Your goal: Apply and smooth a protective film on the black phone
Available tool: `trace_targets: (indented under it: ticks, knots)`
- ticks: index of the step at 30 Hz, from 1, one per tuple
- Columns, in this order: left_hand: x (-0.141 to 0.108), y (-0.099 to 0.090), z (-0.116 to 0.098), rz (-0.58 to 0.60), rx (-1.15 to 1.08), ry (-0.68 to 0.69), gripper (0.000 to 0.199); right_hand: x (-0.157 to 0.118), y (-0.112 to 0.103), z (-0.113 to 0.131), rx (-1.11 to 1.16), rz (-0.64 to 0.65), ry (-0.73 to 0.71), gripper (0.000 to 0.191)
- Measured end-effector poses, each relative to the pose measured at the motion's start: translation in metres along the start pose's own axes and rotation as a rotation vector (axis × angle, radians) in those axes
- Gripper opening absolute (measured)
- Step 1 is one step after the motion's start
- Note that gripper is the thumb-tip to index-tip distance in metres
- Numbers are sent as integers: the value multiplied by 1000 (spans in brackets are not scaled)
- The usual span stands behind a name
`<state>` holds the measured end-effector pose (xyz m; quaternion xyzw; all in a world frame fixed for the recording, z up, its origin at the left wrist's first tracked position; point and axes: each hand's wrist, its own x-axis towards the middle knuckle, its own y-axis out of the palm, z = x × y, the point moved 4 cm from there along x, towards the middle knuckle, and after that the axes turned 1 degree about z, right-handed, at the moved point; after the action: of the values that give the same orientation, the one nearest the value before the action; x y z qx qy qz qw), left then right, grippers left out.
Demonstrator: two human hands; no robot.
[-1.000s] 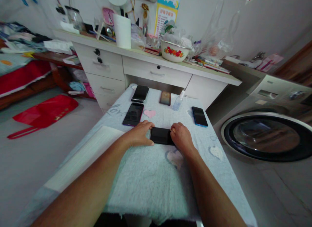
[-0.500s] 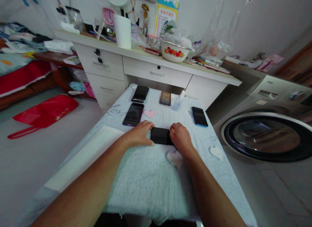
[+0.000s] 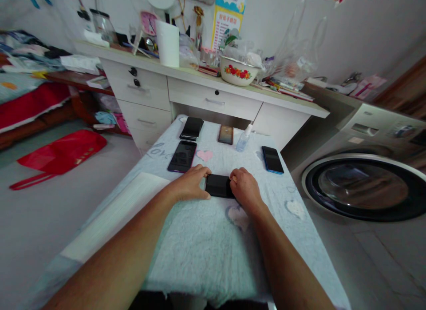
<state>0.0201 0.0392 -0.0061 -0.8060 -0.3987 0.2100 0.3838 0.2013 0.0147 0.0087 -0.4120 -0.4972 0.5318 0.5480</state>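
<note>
A black smartphone (image 3: 218,186) lies sideways, screen up, on the cloth-covered table. My left hand (image 3: 193,183) grips its left end, thumb at the near edge and fingers at the far edge. Over the right end of the screen, my right hand (image 3: 245,184) is closed with curled fingers; whatever they pinch is hidden. Beyond my left hand lies a phone with a purple-red edge (image 3: 182,156), and behind it another black phone (image 3: 192,128). A blue-edged phone (image 3: 272,160) rests to the right. Farther back stands a clear spray bottle (image 3: 244,138), beside a small blurred brown item (image 3: 225,135).
The light blue tablecloth (image 3: 199,252) carries a long pale strip (image 3: 116,216) along its left side. A white desk (image 3: 213,94) with a flowered bowl (image 3: 238,71) and a paper roll (image 3: 167,44) stands behind. At right is a washing machine (image 3: 362,137); a red bag (image 3: 66,150) lies on the floor.
My right hand has shifted slightly left over the phone's screen. My left hand and the phone stay where they were.
</note>
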Motion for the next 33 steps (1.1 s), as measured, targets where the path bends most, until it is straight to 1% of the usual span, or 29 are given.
trace_targets:
  ticks: [7,12,24,29,33]
  knots:
    - [-1,0,0,5,-9,-8,57,0,-4,-11,-46,-1,84,19]
    - [-1,0,0,1,-20,3,55,-1,-5,-14,-56,12,121,21]
    - [0,1,1,-7,-10,7,57,2,-1,-6,-30,1,64,21]
    - [1,3,3,-11,2,17,57,7,0,-3,-62,44,37,21]
    - [1,3,4,-14,-9,27,57,15,-2,-2,-100,113,31,21]
